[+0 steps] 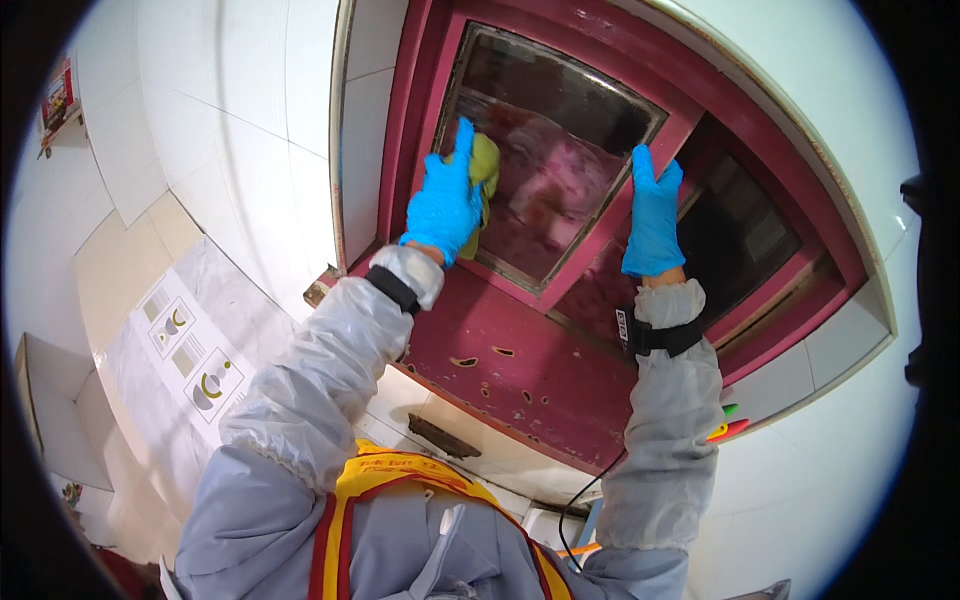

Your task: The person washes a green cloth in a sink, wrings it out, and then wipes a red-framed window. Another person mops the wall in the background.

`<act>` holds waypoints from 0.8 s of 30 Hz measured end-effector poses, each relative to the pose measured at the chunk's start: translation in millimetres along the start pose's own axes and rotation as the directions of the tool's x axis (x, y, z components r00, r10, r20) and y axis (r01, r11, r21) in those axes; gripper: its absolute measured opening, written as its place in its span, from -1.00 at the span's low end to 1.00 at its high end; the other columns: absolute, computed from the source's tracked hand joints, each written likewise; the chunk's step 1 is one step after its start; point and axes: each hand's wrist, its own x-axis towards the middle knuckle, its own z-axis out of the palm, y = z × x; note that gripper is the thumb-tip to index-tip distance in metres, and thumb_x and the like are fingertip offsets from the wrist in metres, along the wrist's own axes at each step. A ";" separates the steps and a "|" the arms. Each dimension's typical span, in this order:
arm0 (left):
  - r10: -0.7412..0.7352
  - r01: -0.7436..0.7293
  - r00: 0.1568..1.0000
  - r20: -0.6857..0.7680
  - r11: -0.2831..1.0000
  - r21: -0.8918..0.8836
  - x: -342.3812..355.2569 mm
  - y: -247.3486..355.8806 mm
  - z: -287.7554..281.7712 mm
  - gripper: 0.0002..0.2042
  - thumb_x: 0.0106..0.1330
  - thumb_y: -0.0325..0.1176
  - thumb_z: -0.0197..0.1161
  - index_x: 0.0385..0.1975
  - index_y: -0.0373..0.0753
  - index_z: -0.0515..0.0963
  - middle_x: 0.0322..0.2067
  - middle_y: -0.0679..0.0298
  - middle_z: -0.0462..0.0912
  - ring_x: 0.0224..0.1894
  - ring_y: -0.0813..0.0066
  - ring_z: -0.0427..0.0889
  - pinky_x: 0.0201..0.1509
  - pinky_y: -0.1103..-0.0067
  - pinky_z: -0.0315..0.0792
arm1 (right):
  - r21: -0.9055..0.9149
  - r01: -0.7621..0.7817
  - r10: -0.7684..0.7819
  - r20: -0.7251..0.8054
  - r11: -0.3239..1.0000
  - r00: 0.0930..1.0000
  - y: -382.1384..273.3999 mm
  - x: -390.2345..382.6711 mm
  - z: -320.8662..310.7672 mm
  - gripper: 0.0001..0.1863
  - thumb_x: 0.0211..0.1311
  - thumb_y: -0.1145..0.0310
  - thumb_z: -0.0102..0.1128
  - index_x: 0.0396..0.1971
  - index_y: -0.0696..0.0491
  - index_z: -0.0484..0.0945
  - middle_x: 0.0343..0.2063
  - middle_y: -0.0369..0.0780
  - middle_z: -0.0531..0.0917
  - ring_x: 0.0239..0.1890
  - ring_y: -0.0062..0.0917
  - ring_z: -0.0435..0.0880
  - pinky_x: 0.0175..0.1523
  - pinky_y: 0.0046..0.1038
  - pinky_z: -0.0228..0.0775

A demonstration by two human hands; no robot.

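Observation:
Both my hands wear blue gloves and reach up to a dark red wooden window frame (520,350). My left hand (443,203) presses a yellow-green cloth (484,165) flat against the glass pane (560,170) near its left edge. My right hand (652,215) lies flat, fingers together, on the red upright bar at the pane's right side and holds nothing. White protective sleeves with black wrist straps cover both forearms.
White tiled wall (230,150) stretches to the left of the frame, with a white ledge (470,440) below it. A second darker opening (740,235) sits right of the pane. The lower frame board has several chipped holes. A black cable (580,500) hangs by my right sleeve.

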 end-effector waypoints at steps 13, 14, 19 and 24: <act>-0.073 0.348 0.797 0.600 0.867 -0.357 -6.9 -21.0 -61.6 -0.48 0.26 -0.01 0.33 0.08 -0.26 0.50 -0.07 0.17 0.66 0.01 0.24 0.62 0.11 0.40 0.48 | 0.009 0.022 -0.023 0.129 1.000 0.991 6.3 4.6 -10.1 0.00 0.31 -0.06 0.20 0.47 0.15 -0.16 0.45 -0.07 0.05 0.46 -0.30 0.07 0.48 -0.32 -0.04; -0.044 0.407 0.806 0.590 0.766 -0.499 -6.1 -24.5 -64.9 -0.55 0.25 -0.04 0.35 -0.02 -0.25 0.54 -0.13 0.22 0.67 -0.04 0.33 0.63 0.09 0.45 0.48 | -0.014 0.033 -0.032 0.104 0.999 0.994 7.2 5.3 -10.1 -0.03 0.31 -0.04 0.20 0.47 0.14 -0.13 0.44 -0.09 0.10 0.44 -0.31 0.12 0.46 -0.33 -0.01; -0.239 0.228 0.953 0.189 0.146 -0.963 -6.1 -24.5 -54.7 -0.70 0.30 -0.24 0.34 -0.07 -0.23 0.53 -0.20 0.29 0.64 -0.08 0.46 0.59 0.14 0.53 0.45 | 0.033 0.077 -0.080 0.106 0.996 0.991 2.5 2.0 -7.5 -0.20 0.34 0.07 0.22 0.41 0.11 0.08 0.28 -0.19 0.36 0.27 -0.40 0.35 0.35 -0.36 0.17; 0.069 -0.068 0.997 -0.019 0.840 -0.539 -26.1 -0.6 21.7 -0.34 0.34 -0.32 0.29 0.40 -0.27 0.17 0.11 0.04 0.46 0.15 0.14 0.47 0.33 0.40 0.29 | 0.065 0.056 -0.061 0.075 0.996 0.995 -5.5 -4.5 -3.7 -0.33 0.36 0.13 0.21 0.33 0.10 0.20 0.18 -0.24 0.44 0.17 -0.46 0.42 0.29 -0.38 0.23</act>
